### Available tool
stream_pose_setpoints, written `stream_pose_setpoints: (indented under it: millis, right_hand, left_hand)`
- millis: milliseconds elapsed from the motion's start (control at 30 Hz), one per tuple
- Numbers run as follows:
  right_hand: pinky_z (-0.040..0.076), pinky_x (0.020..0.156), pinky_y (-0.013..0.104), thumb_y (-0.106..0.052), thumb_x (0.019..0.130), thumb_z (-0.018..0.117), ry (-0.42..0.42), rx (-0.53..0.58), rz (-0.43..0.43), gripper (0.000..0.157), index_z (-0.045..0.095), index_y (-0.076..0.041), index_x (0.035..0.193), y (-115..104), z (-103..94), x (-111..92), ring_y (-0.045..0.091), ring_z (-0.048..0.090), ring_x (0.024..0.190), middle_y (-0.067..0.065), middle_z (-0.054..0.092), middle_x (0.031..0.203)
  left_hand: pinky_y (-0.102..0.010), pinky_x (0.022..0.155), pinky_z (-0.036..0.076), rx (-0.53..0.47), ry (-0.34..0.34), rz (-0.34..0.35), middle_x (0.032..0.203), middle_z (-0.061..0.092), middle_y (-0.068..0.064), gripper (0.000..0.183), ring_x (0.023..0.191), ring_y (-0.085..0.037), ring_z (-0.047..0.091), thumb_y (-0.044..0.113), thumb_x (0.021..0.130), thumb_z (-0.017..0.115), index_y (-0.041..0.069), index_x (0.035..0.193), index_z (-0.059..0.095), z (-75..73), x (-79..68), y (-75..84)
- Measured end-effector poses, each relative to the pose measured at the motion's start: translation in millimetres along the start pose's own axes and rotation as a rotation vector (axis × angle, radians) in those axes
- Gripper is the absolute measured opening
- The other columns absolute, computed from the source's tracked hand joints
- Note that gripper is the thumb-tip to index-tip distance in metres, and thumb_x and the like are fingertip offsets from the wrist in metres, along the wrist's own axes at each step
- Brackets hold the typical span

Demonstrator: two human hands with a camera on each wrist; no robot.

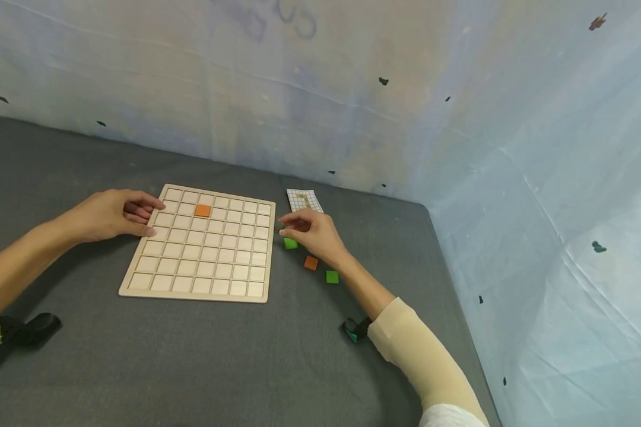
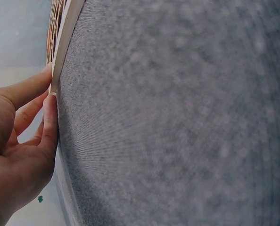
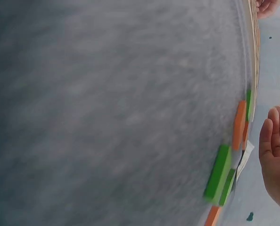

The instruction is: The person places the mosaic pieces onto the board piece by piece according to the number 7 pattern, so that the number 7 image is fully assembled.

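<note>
A pale wooden grid board (image 1: 192, 298) lies on the dark table, with one orange square tile (image 1: 202, 211) in a cell of its second row from the back. My left hand (image 1: 114, 216) holds the board's left edge between thumb and fingers; the left wrist view shows the fingertips (image 2: 50, 100) right at that edge. Just off the board's right edge, my right hand (image 1: 312, 234) hovers over a green tile (image 1: 291, 244) with fingers loosely bent. Nothing shows between its thumb and fingers. Toward its wrist lie another orange tile (image 1: 311, 263) and a green tile (image 1: 332, 277).
A small printed card (image 1: 304, 198) with a coloured grid pattern lies behind the right hand, partly covered by it. More orange and green tiles (image 3: 218, 174) appear in the right wrist view. Cloth walls (image 1: 320, 107) rise behind and to the right of the table.
</note>
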State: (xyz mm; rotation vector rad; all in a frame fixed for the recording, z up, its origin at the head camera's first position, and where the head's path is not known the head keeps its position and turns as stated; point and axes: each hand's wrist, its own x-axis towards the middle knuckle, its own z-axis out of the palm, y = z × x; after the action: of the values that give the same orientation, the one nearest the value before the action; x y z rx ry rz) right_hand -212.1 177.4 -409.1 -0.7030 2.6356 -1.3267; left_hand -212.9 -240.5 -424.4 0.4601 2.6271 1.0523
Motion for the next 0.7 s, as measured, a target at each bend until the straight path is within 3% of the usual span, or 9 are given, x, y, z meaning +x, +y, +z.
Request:
stream_pose_setpoints:
  millis: [267,467,700]
  right_hand:
    - [0.055,0.079,0.027,-0.017,0.091,0.074,0.004,-0.006,0.046,0.03,0.071,-0.007,0.119,13,-7.5,-17,0.015,0.068,0.096,0.006,0.07,0.112]
    - [0.055,0.08,0.025,-0.014,0.091,0.074,-0.037,-0.044,0.083,0.032,0.07,-0.008,0.122,19,-7.5,-26,0.015,0.067,0.098,0.006,0.069,0.117]
    - [0.053,0.081,0.023,-0.011,0.089,0.076,-0.073,-0.116,0.094,0.033,0.07,-0.01,0.122,19,-4.7,-25,0.011,0.064,0.096,0.002,0.067,0.112]
  left_hand:
    - [-0.033,0.078,0.054,0.005,-0.008,0.01,0.121,0.06,-0.02,0.063,0.108,-0.034,0.062,0.03,0.085,0.081,0.003,0.136,0.057,1.3,4.8,0.6]
    - [-0.024,0.074,0.052,0.011,-0.007,-0.001,0.122,0.06,-0.018,0.063,0.109,-0.033,0.062,0.032,0.085,0.081,0.004,0.136,0.057,1.7,3.9,0.2]
    - [-0.025,0.074,0.052,0.006,-0.007,-0.006,0.122,0.06,-0.018,0.065,0.108,-0.032,0.061,0.036,0.084,0.081,0.005,0.136,0.057,1.1,2.2,-3.9]
